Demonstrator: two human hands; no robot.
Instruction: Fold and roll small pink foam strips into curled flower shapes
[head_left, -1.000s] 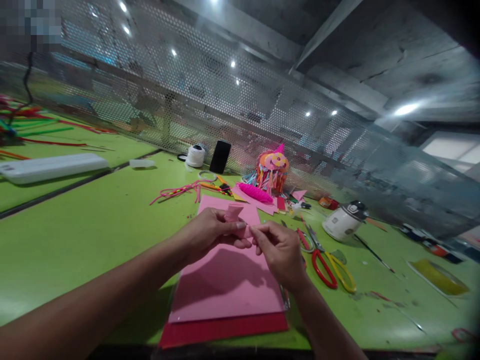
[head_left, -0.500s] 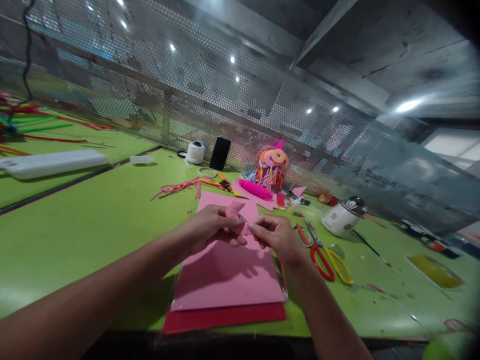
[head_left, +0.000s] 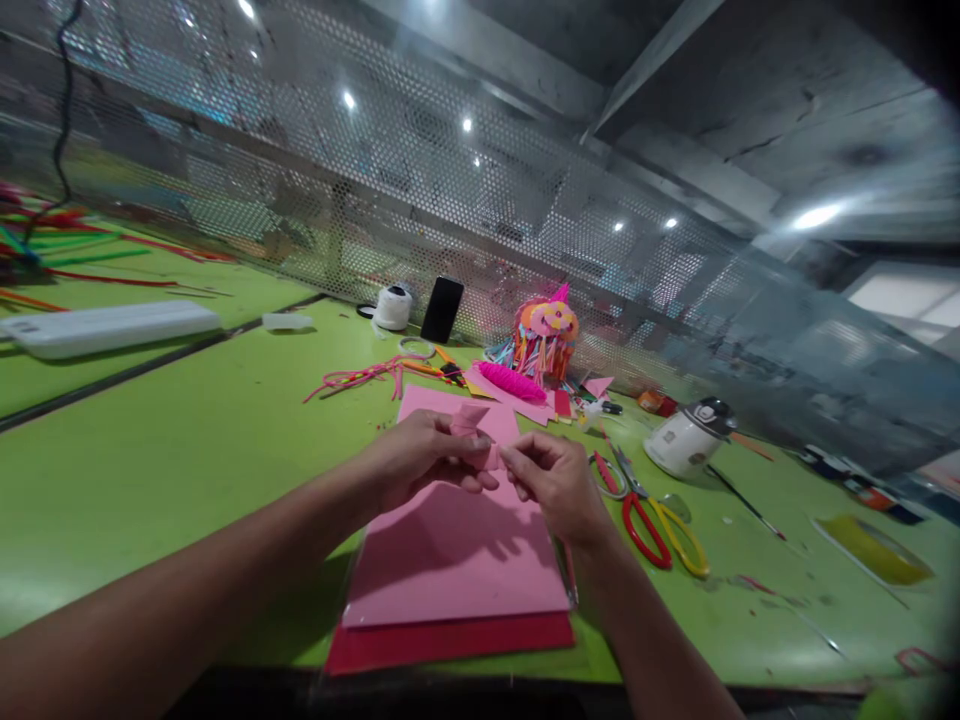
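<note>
A small folded piece of pink paper (head_left: pixel 469 420) is held up between both hands, over a larger pink sheet (head_left: pixel 457 560). My left hand (head_left: pixel 427 455) closes on it from the left, thumb on top and fingers beneath. At its right edge, the thumb and fingertips of my right hand (head_left: pixel 551 475) pinch the same paper. Part of the piece is hidden behind the fingers. Under the pink sheet a red sheet (head_left: pixel 450 642) sticks out at the table's front edge.
Right of the hands lie scissors (head_left: pixel 649 525) with red and yellow handles and a white pot-shaped container (head_left: pixel 690 437). Behind stand a colourful fringed paper figure (head_left: pixel 546 330), a black phone (head_left: pixel 442 310) and a white spool (head_left: pixel 392 307). A white case (head_left: pixel 112 328) lies at left.
Both hands stay almost in place, still on the small pink paper. The paper's upper part has tilted slightly, and the view has shifted a little.
</note>
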